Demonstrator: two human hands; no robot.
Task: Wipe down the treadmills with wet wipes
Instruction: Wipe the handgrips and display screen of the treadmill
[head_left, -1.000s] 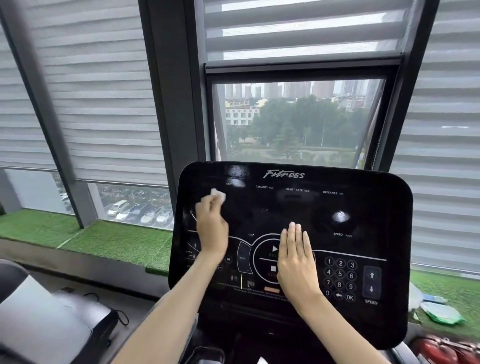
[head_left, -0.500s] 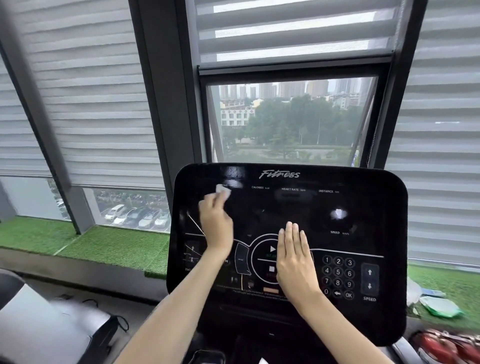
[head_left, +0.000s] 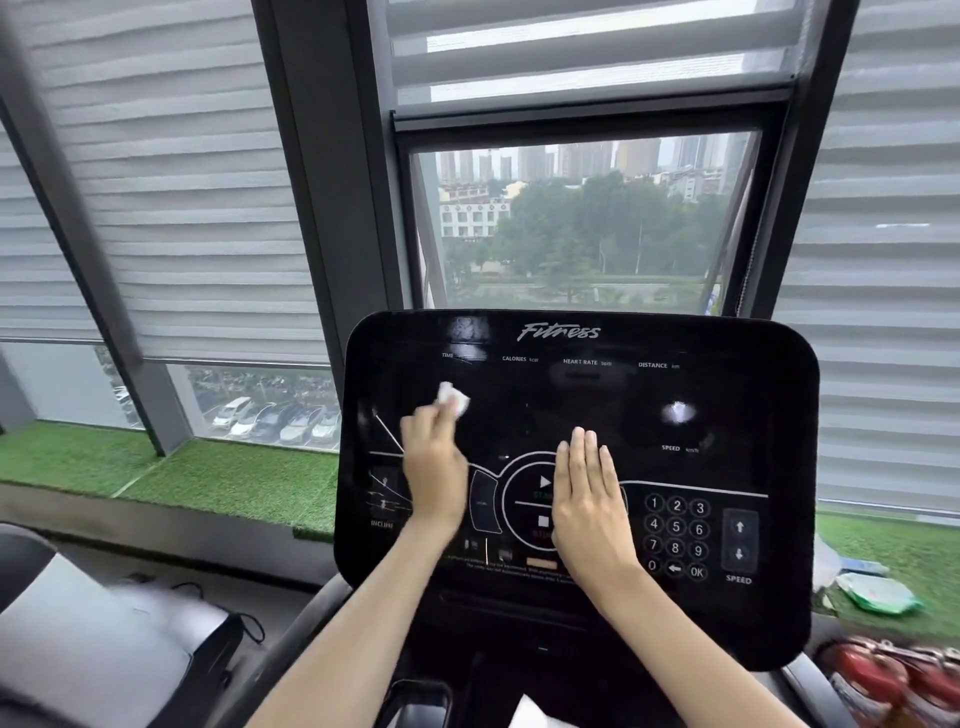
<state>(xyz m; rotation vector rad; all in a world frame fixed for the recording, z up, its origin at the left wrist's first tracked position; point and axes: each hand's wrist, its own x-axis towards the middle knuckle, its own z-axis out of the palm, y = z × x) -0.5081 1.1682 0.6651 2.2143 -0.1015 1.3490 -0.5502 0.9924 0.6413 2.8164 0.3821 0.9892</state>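
The treadmill's glossy black console panel fills the middle of the view, marked "Fitness" at the top. My left hand presses a small white wet wipe against the panel's upper left, just under the TIME label; the wipe pokes out past my fingertips. My right hand lies flat on the panel with straight fingers, covering the round start and stop control in the centre. A number keypad and speed arrows sit to its right.
A window and grey blinds stand behind the console. Green artificial turf lines the sill. A green wipe packet lies on the turf at right, red objects below it. A grey machine cover sits at lower left.
My left hand has moved the wipe a little rightward across the upper left of the panel. My right hand has stayed flat in the same spot.
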